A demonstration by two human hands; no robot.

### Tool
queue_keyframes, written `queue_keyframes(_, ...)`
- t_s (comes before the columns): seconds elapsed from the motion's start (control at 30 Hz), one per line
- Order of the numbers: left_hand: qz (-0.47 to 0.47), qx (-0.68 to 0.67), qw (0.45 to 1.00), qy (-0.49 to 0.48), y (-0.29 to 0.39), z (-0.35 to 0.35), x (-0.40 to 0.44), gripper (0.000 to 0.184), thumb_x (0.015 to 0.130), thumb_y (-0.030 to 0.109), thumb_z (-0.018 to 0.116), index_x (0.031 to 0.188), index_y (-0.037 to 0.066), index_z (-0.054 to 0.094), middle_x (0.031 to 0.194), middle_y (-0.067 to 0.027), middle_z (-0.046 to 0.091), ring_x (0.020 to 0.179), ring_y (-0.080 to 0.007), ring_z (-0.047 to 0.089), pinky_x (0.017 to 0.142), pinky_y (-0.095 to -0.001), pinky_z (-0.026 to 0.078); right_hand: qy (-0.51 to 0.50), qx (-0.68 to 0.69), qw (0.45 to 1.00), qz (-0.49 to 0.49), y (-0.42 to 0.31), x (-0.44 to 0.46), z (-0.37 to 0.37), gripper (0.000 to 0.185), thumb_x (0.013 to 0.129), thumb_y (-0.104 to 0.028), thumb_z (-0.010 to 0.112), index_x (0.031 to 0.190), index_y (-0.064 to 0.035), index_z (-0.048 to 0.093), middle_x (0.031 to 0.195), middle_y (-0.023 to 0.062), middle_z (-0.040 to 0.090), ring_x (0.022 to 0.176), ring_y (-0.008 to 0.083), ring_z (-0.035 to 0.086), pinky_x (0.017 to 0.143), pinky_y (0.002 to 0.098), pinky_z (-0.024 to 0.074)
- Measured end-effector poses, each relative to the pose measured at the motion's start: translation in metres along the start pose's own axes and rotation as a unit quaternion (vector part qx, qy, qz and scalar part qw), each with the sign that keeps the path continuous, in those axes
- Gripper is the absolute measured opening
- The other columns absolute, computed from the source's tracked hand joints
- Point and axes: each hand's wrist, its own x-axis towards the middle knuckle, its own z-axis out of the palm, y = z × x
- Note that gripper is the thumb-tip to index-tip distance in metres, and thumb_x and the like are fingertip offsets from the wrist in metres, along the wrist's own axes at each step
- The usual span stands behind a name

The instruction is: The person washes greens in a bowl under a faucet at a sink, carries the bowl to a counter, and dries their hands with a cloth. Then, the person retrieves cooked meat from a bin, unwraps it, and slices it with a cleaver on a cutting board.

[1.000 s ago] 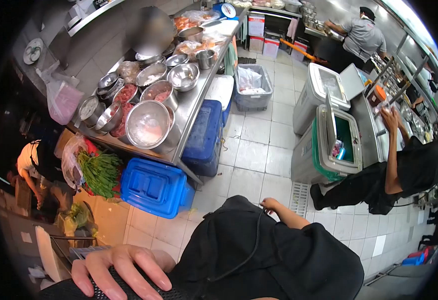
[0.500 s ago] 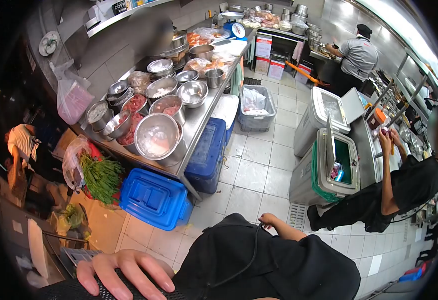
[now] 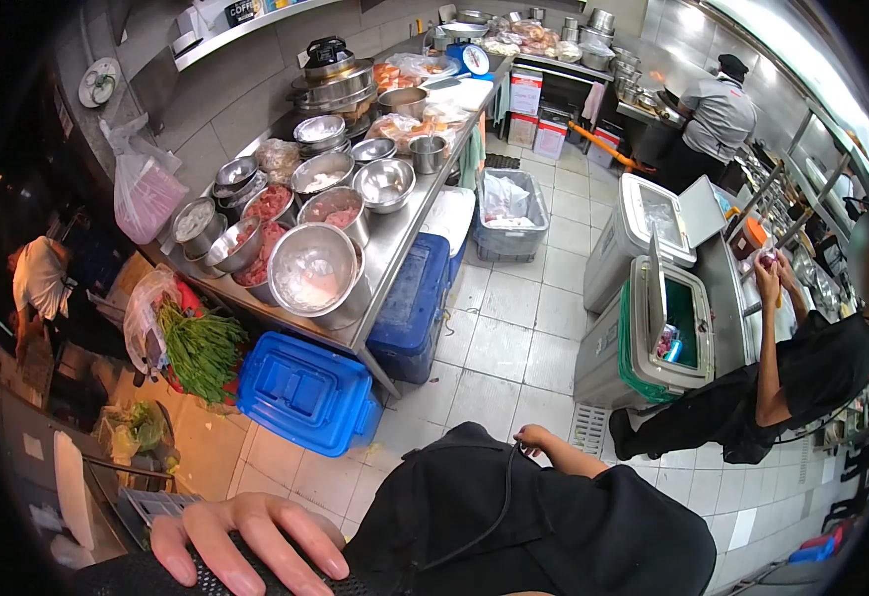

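My left hand [image 3: 251, 541] lies close to the camera at the lower left, its fingers spread over black mesh fabric [image 3: 206, 581]. Farther out, at the front of my black clothing [image 3: 544, 517], my right hand [image 3: 532, 437] has its fingers curled. A thin black cord [image 3: 507, 497] runs from those fingers down across the clothing. A blue plastic bin [image 3: 305, 392] stands on the floor beyond my left hand, apart from it.
A steel table [image 3: 380, 313] at left holds several metal bowls, some with raw meat. Leafy greens [image 3: 196, 348] lie beside it. A grey crate [image 3: 509, 214] stands on the tiles. Grey bins [image 3: 648, 328] and a person in black [image 3: 802, 377] handling a red onion-like item are at right.
My hands stay in place. The person at far left bends lower. At the back stove, the cook shifts slightly, and the person at right turns the small red item in their hands.
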Motion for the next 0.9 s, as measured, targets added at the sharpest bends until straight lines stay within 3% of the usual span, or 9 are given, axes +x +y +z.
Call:
queue_keyframes(0.4, 0.010, -0.007, 1.000, 0.017, -0.010, -0.002, 0.000, 0.035, 0.102, 0.032, 0.035, 0.121, 0.011, 0.055, 0.107, -0.0099, 0.059, 0.078, -0.0276, 0.061, 0.068, -0.0425, 0.048, -0.004, 0.009, 1.000, -0.009, 0.001, 0.002, -0.003, 0.040, 0.092, -0.032, 0.048, 0.112, 0.0004, 0.061, 0.100, 0.0161, 0.068, 0.082, 0.0296, 0.071, 0.063, 0.0443, 0.0587)
queue_keyframes(0.47, 0.079, -0.023, 0.993, -0.085, -0.013, -0.023, 0.000, 0.039, 0.098, 0.030, 0.039, 0.120, -0.003, 0.039, 0.104, -0.0226, 0.050, 0.071, -0.0402, 0.062, 0.057, -0.0558, 0.052, -0.006, 0.005, 1.000, -0.010, 0.001, 0.004, -0.002, 0.040, 0.092, -0.032, 0.048, 0.112, 0.0007, 0.061, 0.100, 0.0161, 0.068, 0.082, 0.0294, 0.071, 0.062, 0.0443, 0.0587)
queue_keyframes(0.57, 0.074, -0.032, 0.991, -0.102, -0.013, -0.027, 0.001, 0.039, 0.098, 0.030, 0.039, 0.120, -0.003, 0.039, 0.104, -0.0231, 0.050, 0.072, -0.0405, 0.062, 0.058, -0.0559, 0.052, -0.009, 0.000, 1.000, -0.010, 0.001, 0.006, -0.001, 0.041, 0.092, -0.032, 0.048, 0.112, 0.0014, 0.061, 0.100, 0.0163, 0.067, 0.082, 0.0293, 0.071, 0.062, 0.0441, 0.0589)
queue_keyframes(0.6, 0.074, -0.031, 0.992, -0.101, -0.012, -0.021, -0.001, 0.039, 0.098, 0.030, 0.039, 0.120, -0.003, 0.039, 0.104, -0.0231, 0.050, 0.072, -0.0405, 0.062, 0.058, -0.0559, 0.052, -0.009, -0.001, 1.000, -0.010, 0.001, 0.006, -0.001, 0.041, 0.092, -0.032, 0.048, 0.112, 0.0018, 0.060, 0.100, 0.0165, 0.068, 0.082, 0.0293, 0.071, 0.061, 0.0440, 0.0589)
queue_keyframes(0.67, 0.018, 0.001, 1.000, 0.017, -0.011, 0.002, 0.001, 0.035, 0.102, 0.032, 0.035, 0.120, 0.011, 0.056, 0.107, -0.0100, 0.059, 0.078, -0.0274, 0.061, 0.068, -0.0423, 0.048, -0.014, 0.003, 1.000, -0.003, 0.004, 0.014, 0.000, 0.041, 0.093, -0.034, 0.051, 0.117, -0.0010, 0.058, 0.099, 0.0159, 0.068, 0.079, 0.0292, 0.071, 0.058, 0.0435, 0.0581)
queue_keyframes(0.83, 0.003, -0.001, 1.000, 0.012, -0.007, -0.003, 0.002, 0.036, 0.102, 0.033, 0.035, 0.122, 0.011, 0.055, 0.107, -0.0103, 0.059, 0.078, -0.0285, 0.062, 0.067, -0.0428, 0.049, -0.018, 0.009, 1.000, 0.003, 0.001, 0.014, 0.002, 0.042, 0.094, -0.035, 0.053, 0.122, -0.0040, 0.056, 0.099, 0.0150, 0.069, 0.078, 0.0291, 0.071, 0.056, 0.0437, 0.0574)
queue_keyframes(0.9, 0.000, -0.005, 1.000, 0.006, -0.008, -0.004, 0.002, 0.036, 0.102, 0.033, 0.035, 0.122, 0.011, 0.055, 0.107, -0.0105, 0.059, 0.078, -0.0289, 0.062, 0.067, -0.0430, 0.049, -0.013, 0.002, 1.000, -0.006, -0.004, 0.007, 0.003, 0.042, 0.094, -0.034, 0.048, 0.114, 0.0009, 0.060, 0.101, 0.0162, 0.068, 0.083, 0.0292, 0.071, 0.062, 0.0438, 0.0588)
